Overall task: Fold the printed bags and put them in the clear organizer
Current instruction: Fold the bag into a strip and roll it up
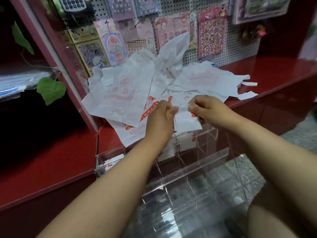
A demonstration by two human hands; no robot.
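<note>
From the head view, the left hand (160,115) and right hand (205,107) each keep a pinching grip on a folded printed bag (186,121) just above the clear organizer (188,169), with loose bags (123,88) piled on the red surface (274,69) behind.

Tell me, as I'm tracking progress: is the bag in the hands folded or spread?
Folded: the bag is a small compact rectangle, pinched by left hand and right hand.
</note>
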